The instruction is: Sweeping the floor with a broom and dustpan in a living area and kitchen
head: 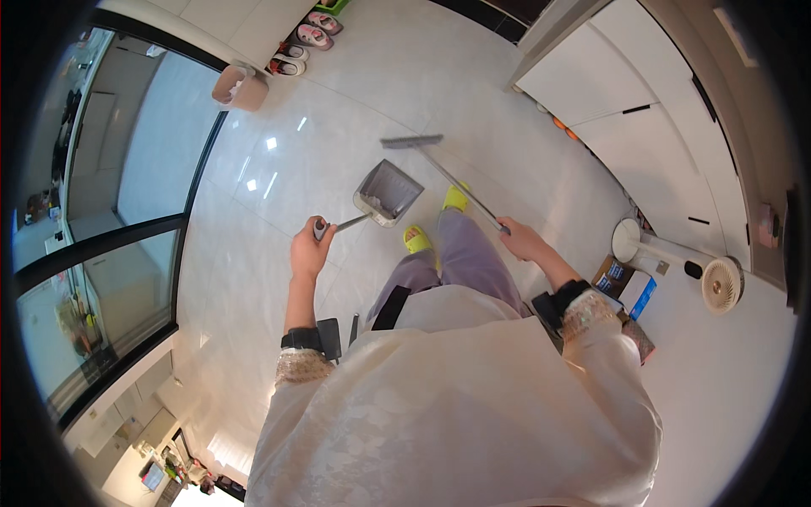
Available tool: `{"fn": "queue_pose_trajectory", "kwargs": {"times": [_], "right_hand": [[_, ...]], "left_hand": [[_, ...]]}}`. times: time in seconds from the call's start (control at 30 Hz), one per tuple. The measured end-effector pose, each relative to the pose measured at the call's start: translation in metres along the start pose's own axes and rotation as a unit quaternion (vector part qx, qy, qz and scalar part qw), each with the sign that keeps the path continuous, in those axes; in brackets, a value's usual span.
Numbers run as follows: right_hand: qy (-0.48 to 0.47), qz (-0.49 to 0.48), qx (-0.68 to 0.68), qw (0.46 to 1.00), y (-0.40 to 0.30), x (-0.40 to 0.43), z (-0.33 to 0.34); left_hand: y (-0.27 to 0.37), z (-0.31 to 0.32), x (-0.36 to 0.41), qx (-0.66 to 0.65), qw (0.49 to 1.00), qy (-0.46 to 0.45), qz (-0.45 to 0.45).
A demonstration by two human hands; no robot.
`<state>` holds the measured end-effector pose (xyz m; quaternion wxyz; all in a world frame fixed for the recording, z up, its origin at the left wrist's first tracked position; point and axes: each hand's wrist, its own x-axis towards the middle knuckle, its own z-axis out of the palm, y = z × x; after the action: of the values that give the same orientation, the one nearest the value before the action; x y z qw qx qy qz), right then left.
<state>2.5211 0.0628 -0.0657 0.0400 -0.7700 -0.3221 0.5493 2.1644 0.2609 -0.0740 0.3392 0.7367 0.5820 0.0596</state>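
Note:
My left hand (312, 244) is closed around the grey grip of a long-handled dustpan (398, 189). The grey pan lies open side away from me, on the floor ahead of my feet, with some pale debris inside near its handle end. My right hand (521, 238) grips the handle end of a broom (412, 141), whose grey bristle head rests on the tiles just beyond the dustpan, apart from it. The broom's stick slants over the floor past my yellow slipper (455, 198).
A pink waste bin (250, 92) stands by the black-framed glass door (184, 218). Shoes (313, 37) sit under a cabinet at the top. White cabinets (659, 146) line the right, near a white fan (721, 285) and a cardboard box (610, 277).

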Motion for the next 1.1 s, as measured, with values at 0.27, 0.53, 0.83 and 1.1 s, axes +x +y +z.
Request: {"fn": "queue_pose_trajectory", "kwargs": {"times": [0.27, 0.53, 0.83, 1.1], "right_hand": [[-0.007, 0.056, 0.053, 0.997, 0.002, 0.096, -0.03], [0.046, 0.101, 0.109, 0.988, 0.02, 0.164, -0.144], [0.064, 0.114, 0.142, 0.981, 0.026, 0.275, -0.257], [0.121, 0.105, 0.349, 0.923, -0.031, 0.297, -0.334]], "left_hand": [[0.026, 0.007, 0.037, 0.012, 0.998, 0.056, -0.014], [0.088, 0.01, 0.123, 0.01, 0.996, 0.071, -0.05], [0.164, 0.015, 0.231, 0.014, 0.996, 0.079, -0.034], [0.203, 0.017, 0.325, 0.034, 0.998, 0.06, -0.002]]}}
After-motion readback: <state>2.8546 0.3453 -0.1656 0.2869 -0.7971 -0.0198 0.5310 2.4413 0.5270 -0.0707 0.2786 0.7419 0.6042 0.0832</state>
